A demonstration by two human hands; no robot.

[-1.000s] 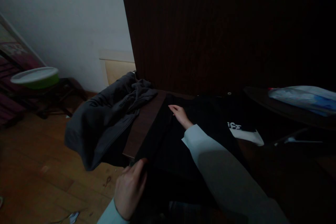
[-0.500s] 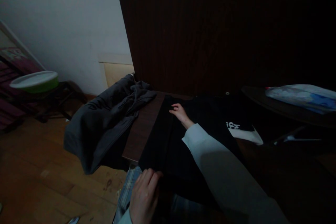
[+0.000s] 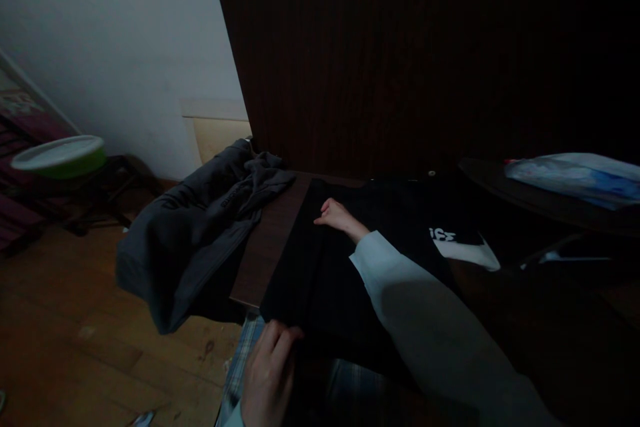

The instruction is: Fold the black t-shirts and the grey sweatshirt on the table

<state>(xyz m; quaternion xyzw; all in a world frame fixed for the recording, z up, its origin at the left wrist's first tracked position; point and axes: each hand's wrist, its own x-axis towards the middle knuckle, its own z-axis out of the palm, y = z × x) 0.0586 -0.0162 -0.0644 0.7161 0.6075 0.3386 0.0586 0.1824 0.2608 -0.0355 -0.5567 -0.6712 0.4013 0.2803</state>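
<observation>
A black garment (image 3: pixel 345 280) with white print lies spread on a brown table (image 3: pixel 265 233), a long fold line running down its left part. My left hand (image 3: pixel 270 363) is closed on the garment's near left corner, thumb and fingers pinching the edge. Farther up, my right hand (image 3: pixel 336 215) rests on the cloth near its far left side. Its fingers are curled in and closed at the fold; the dark cloth between them is hard to make out. Left of the garment, a grey garment (image 3: pixel 200 220) with dark lettering hangs over the table's edge.
At the right, a plastic package (image 3: pixel 575 177) lies on a dark rounded surface (image 3: pixel 485 177). A tall dark wood panel (image 3: pixel 380 60) rises behind the table. A green basin (image 3: pixel 65 159) stands on a dark stool at the far left. My plaid-covered lap (image 3: pixel 246 337) is below the table edge.
The fingers of my right hand have curled closed from a more stretched pose, and the hand has shifted slightly left. My left hand stays on the garment's corner. The view has shifted slightly.
</observation>
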